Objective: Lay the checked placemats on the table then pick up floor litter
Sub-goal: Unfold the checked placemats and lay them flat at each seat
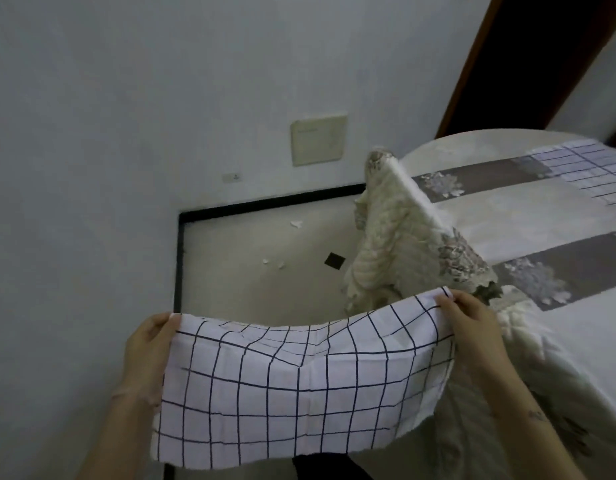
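Two hands, left hand and right hand, each pinch a top corner of one checked placemat held beside the table; second placemat lies on it; three litter scraps on floor

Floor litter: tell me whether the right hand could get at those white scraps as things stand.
Probably not yet. The right hand and left hand both hold the checked placemat, and the white scraps lie on the floor beyond it.

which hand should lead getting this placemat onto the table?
Right, probably. The right hand holds the placemat corner nearest the table, almost over its edge. The left hand holds the far corner, out over the floor.
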A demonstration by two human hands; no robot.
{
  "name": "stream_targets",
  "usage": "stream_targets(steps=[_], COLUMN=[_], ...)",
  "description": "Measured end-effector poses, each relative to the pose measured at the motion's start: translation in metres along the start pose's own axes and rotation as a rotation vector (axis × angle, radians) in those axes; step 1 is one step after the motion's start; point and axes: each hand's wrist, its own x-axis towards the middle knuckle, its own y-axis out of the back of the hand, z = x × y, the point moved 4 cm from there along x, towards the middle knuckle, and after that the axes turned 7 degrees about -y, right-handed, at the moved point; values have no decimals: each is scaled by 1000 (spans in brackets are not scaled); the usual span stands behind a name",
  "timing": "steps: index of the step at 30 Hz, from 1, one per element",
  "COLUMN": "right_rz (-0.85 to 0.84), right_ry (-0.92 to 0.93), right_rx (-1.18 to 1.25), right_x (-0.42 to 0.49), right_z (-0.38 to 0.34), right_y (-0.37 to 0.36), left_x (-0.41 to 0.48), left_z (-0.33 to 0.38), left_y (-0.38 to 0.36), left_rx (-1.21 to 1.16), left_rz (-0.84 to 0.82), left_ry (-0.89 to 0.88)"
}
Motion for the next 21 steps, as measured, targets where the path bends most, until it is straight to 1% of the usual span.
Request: stream_targets(steps=[4, 7, 9, 11, 14, 16, 21], right_rz=[90, 159, 186, 287, 451, 541, 791], right_ry=[30, 66, 105, 136, 161, 169, 134], right_rx=[20, 72, 146, 198, 248, 257, 283], right_x=[59, 106, 137, 163, 190, 204, 237], right_z=[-23, -53, -78, -102, -127, -135, -130], right_y=[-9, -6, 2, 16, 43, 60, 90], left_x=[84, 155, 197, 232, 276, 299, 343], left_z=[15, 54, 89, 126, 171, 195, 237], left_y=[-59, -105, -139, -175, -235, -280, -403], left_rx=[-11, -37, -131, -211, -281, -299, -391], left_rz=[-88, -144, -155, -166, -237, -319, -587], left_ry=[-22, -79, -110, -160, -238, -275, -291])
